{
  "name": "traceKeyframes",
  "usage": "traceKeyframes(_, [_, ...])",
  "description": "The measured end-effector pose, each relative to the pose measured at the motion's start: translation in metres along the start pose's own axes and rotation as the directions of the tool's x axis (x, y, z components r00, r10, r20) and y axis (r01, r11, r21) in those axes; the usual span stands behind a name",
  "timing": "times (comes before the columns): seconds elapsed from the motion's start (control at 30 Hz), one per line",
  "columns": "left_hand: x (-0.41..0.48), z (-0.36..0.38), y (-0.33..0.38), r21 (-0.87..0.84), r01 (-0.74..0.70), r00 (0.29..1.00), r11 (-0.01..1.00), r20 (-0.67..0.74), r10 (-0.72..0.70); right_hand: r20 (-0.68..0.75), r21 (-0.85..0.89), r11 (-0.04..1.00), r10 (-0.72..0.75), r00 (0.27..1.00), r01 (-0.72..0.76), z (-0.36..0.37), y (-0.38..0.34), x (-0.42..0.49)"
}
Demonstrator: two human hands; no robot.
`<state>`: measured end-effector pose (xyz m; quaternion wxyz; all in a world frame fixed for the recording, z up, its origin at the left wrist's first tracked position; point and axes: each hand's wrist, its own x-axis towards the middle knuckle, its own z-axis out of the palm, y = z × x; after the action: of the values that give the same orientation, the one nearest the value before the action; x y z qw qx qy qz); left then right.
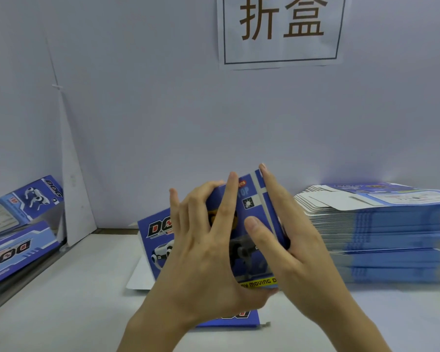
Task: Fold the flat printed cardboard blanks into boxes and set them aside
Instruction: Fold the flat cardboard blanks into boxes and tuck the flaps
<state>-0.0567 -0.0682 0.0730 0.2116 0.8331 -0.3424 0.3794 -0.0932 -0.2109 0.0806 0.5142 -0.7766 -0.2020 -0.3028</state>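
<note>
A blue printed cardboard blank (241, 224) with a robot dog picture stands partly folded at the centre of the white table (74, 288). My left hand (201, 250) grips its left side, fingers spread over the front panel. My right hand (290, 237) holds the right edge, thumb on the front and fingers along the side panel. The lower part of the blank is hidden behind my hands; a blue panel (234, 320) shows below my left wrist.
A tall stack of flat blue blanks (381, 235) lies to the right. Two folded boxes (18, 224) lean at the far left beside a white divider (74, 199). A white wall with a paper sign (281, 29) closes the back.
</note>
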Motion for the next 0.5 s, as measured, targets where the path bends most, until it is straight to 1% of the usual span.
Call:
traceKeyframes(0.17, [0.0006,-0.0042,0.0019,0.022,-0.012,1.0,1.0,-0.026,0.012,0.002,-0.024,1.0,0.011,1.0,-0.011,0.0043,-0.0041,-0.0016])
traceKeyframes(0.33, [0.0009,-0.0016,0.0037,-0.016,-0.014,0.999,1.0,-0.039,0.013,0.041,-0.074,0.997,0.019,0.999,-0.016,0.0034,-0.0052,-0.0024])
traceKeyframes(0.37, [0.0013,-0.0017,0.0026,-0.017,-0.02,0.999,1.0,-0.042,0.019,0.058,-0.056,0.998,0.021,0.998,-0.018,0.0034,-0.0053,-0.0026])
traceKeyframes(0.43, [0.0018,-0.0029,-0.0006,-0.022,-0.031,0.998,0.999,-0.055,0.03,0.076,0.062,0.998,0.009,0.997,-0.014,0.0021,-0.005,-0.0013])
traceKeyframes(0.5, [0.0022,-0.0052,-0.0024,-0.102,0.007,0.998,0.995,-0.062,-0.014,0.022,0.203,0.979,-0.006,1.0,0.001,-0.005,-0.0014,-0.0006])
